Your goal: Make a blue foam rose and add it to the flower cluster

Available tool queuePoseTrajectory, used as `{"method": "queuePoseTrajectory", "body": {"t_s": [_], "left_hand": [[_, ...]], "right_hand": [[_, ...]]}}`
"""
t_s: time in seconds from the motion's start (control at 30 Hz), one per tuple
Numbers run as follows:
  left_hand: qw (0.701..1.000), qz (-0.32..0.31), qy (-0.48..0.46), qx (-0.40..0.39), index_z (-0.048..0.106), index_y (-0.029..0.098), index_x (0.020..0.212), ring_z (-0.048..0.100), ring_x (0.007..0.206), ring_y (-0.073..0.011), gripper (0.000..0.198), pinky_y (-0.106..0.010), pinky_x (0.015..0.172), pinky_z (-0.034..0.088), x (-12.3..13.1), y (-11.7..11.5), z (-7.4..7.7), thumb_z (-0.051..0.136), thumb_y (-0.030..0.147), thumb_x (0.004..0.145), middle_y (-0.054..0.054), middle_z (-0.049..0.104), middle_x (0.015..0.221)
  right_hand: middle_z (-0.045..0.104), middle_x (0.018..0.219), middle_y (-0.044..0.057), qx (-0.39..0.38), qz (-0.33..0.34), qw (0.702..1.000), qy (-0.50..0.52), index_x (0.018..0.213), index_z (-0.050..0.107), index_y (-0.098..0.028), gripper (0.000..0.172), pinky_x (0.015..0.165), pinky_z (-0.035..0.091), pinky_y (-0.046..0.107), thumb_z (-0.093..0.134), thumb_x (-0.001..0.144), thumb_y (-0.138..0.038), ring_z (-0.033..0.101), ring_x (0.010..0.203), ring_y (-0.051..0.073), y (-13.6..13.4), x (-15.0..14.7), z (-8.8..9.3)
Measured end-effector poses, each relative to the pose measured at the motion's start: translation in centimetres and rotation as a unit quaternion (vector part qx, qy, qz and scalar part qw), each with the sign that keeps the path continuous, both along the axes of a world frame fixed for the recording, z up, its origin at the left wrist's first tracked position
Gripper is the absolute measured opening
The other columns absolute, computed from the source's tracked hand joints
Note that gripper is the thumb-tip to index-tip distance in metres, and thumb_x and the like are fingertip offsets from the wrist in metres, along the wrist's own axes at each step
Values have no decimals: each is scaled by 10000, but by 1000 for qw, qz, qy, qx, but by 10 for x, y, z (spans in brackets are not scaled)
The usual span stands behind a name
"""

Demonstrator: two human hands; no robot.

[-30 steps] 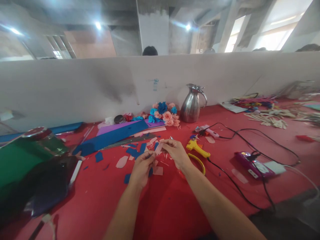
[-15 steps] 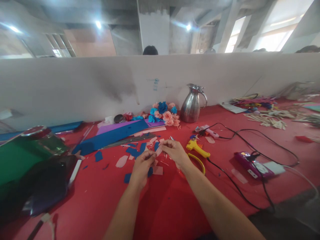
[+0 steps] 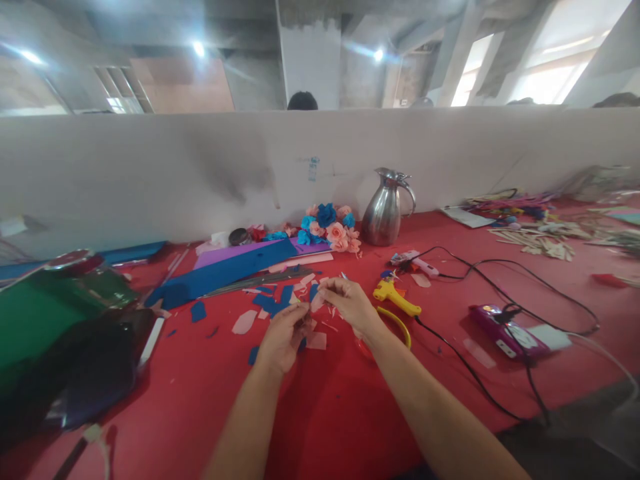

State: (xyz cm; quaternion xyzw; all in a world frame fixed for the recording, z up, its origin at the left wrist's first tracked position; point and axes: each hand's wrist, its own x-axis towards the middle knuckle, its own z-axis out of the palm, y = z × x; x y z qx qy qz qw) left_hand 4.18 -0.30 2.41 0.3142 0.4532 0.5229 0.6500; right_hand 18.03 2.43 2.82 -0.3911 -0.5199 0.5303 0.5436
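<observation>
My right hand (image 3: 347,303) pinches a small pink paper petal (image 3: 317,302) between thumb and fingertips, above the red table. Close by on the left, my left hand (image 3: 285,335) has its fingers curled together beside the petal's edge; what lies in them is too small and shaded to make out. Blue paper scraps (image 3: 273,303) and pink scraps (image 3: 245,322) are scattered around and under both hands. A yellow ring (image 3: 400,325), perhaps a tape roll, is partly hidden behind my right wrist. Just beyond it lies a yellow glue gun (image 3: 397,298) with a black cord.
Pink and blue paper flowers (image 3: 333,230) stand before a steel jug (image 3: 384,210) at the partition (image 3: 200,167). A blue strip (image 3: 225,270) lies left of them. Right are a pink glue gun (image 3: 423,265), cords and a purple power strip (image 3: 510,333). A jar (image 3: 80,267) is left.
My left hand has turned slightly and its fingertips have shifted a little left, away from the petal. My right hand keeps its pinch in nearly the same place.
</observation>
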Motion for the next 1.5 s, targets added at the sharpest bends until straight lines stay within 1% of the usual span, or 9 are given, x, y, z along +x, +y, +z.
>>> {"method": "queuePoseTrajectory", "body": {"t_s": [0.13, 0.33, 0.57, 0.77, 0.87, 1.0, 1.13, 1.33, 1.5], "left_hand": [[1000, -1, 0, -2, 619, 130, 618, 472, 480, -62, 221, -174, 462, 350, 0, 0, 1, 772, 271, 543, 33, 509, 516], [1000, 14, 19, -3, 669, 133, 659, 497, 500, -67, 225, -186, 486, 376, 0, -1, 3, 787, 249, 507, 12, 576, 595], [993, -6, 95, 76, 626, 143, 596, 383, 474, -59, 233, -184, 450, 298, 2, -1, 0, 750, 339, 614, 36, 467, 525], [982, 23, 147, 115, 655, 146, 644, 405, 517, -67, 186, -188, 477, 319, 1, 1, -6, 720, 320, 648, 15, 506, 618], [981, 30, 154, 111, 674, 149, 648, 421, 525, -77, 180, -195, 489, 333, 2, 1, -5, 729, 319, 627, 7, 520, 618], [981, 27, 155, 112, 667, 151, 601, 417, 507, -73, 190, -199, 473, 318, 3, 0, -3, 738, 327, 610, 7, 526, 616], [979, 32, 163, 116, 665, 155, 576, 434, 509, -73, 181, -208, 484, 328, 3, 0, -1, 740, 318, 605, 7, 537, 633], [974, 31, 189, 121, 668, 154, 588, 453, 532, -81, 177, -211, 504, 343, 2, 1, -4, 724, 317, 630, -1, 548, 664], [972, 26, 196, 128, 692, 158, 635, 480, 540, -84, 180, -223, 517, 368, 1, 2, -7, 726, 334, 631, -22, 592, 753]], "right_hand": [[672, 638, -2, 17, 20, 1000, -4, 728, 618, -201, 104, 676, 438, 279, 598, 740, -302, 604, 640, 144, -2, 1, 2], [675, 661, 11, 20, 12, 1000, -9, 760, 611, -196, 123, 697, 456, 297, 610, 733, -316, 619, 661, 157, -1, 0, 0], [667, 653, 0, 10, -6, 1000, -13, 753, 612, -195, 140, 698, 456, 295, 620, 710, -328, 610, 657, 153, 0, 0, -2], [678, 658, 8, -27, -12, 1000, 1, 794, 601, -195, 180, 674, 456, 289, 628, 697, -344, 625, 658, 158, 0, -1, -1], [670, 646, -8, -44, -3, 999, -6, 819, 605, -197, 195, 645, 445, 272, 651, 673, -318, 619, 637, 147, 0, -1, -2], [637, 625, -42, -34, 7, 999, -18, 824, 614, -198, 194, 629, 427, 256, 651, 637, -239, 598, 610, 129, 1, 0, -5], [650, 651, -43, -44, 3, 998, -35, 828, 607, -204, 214, 618, 412, 250, 627, 616, -184, 596, 629, 129, 2, 1, -5], [642, 644, -50, -35, 4, 999, -31, 842, 589, -203, 222, 655, 415, 261, 595, 622, -167, 602, 640, 131, 2, 1, -5], [629, 643, -54, -31, 1, 999, -32, 856, 566, -204, 233, 665, 415, 263, 596, 627, -180, 594, 637, 129, 1, -1, -4]]}}
